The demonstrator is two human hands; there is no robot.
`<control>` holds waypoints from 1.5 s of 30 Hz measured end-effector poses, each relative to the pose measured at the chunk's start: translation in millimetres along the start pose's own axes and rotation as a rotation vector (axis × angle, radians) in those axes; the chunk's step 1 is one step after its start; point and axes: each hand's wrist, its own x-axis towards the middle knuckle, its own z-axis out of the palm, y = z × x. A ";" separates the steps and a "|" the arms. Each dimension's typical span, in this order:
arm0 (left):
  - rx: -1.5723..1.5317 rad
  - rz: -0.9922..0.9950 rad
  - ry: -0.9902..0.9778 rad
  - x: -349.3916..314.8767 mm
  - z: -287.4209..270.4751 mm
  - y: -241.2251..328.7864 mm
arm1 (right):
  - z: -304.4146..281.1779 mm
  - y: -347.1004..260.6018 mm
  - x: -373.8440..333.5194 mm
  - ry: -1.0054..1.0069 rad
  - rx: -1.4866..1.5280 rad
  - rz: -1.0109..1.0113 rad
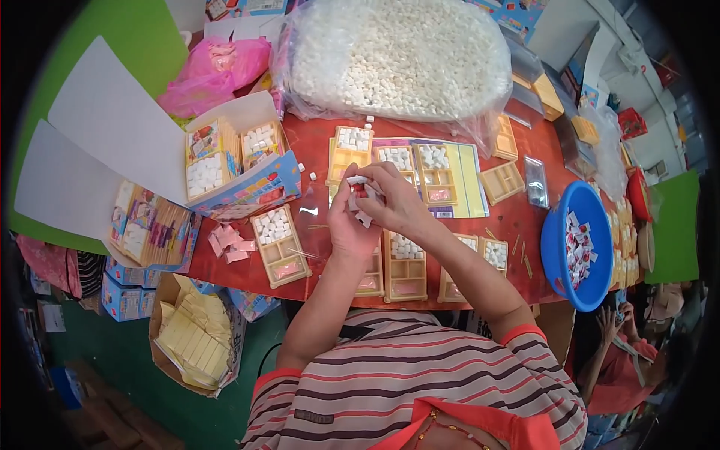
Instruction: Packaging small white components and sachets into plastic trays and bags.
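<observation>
- Both hands meet over the red table (517, 214); the small red-and-white packets (359, 190) sit between them, in the left palm, and their number cannot be told.
- These look light, thin and flexible, probably a little slick on the surface; a squeeze would likely crease them rather than break them.
- The best hold is likely a fingertip pinch on one edge, with the rest cradled in the palm so loose ones do not slide off.
- The left hand (349, 226) is cupped, palm turned up and inward, fingers curled round the packets.
- The right hand (399, 202) reaches over from the right, back upward, fingers bent down and touching the packets; whether thumb and finger pinch one cannot be told.
- The left forearm rises steeply; the right slants inward, elbow out.
- Just beyond the hands is a compartment tray (352, 159) with white cubes; another tray (406, 268) lies nearer the body, between the forearms.
- Well to the right of the hands, a blue basin (552, 244) holds similar pieces.
- Left of the hands lie pink pieces (229, 244).
</observation>
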 end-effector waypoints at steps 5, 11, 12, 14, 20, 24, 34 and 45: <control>0.053 -0.041 0.122 2.0 -10.3 4.7 | -13.4 -1.8 6.9 -0.084 0.023 0.093; 0.195 -0.055 0.122 1.9 -17.5 3.0 | -14.6 5.2 19.8 -0.166 -0.314 0.068; 0.193 -0.053 0.122 0.5 -17.7 3.5 | -14.3 6.1 22.4 -0.168 -0.315 0.067; 0.236 -0.095 0.065 -3.6 -17.9 5.3 | -13.4 7.1 28.0 -0.266 -0.496 0.024; 0.199 -0.124 0.056 -12.1 -20.5 15.6 | -6.8 34.8 46.2 -0.060 0.163 0.276; 0.182 -0.096 0.178 -21.9 -19.9 21.5 | 12.4 53.1 57.1 0.041 0.354 0.397; 0.208 -0.041 0.146 -29.4 -28.5 38.9 | 22.8 44.4 44.4 0.114 -0.685 -0.136; 0.187 -0.098 0.073 -37.5 -14.9 17.0 | -26.5 -22.6 -28.2 -0.172 -0.319 0.022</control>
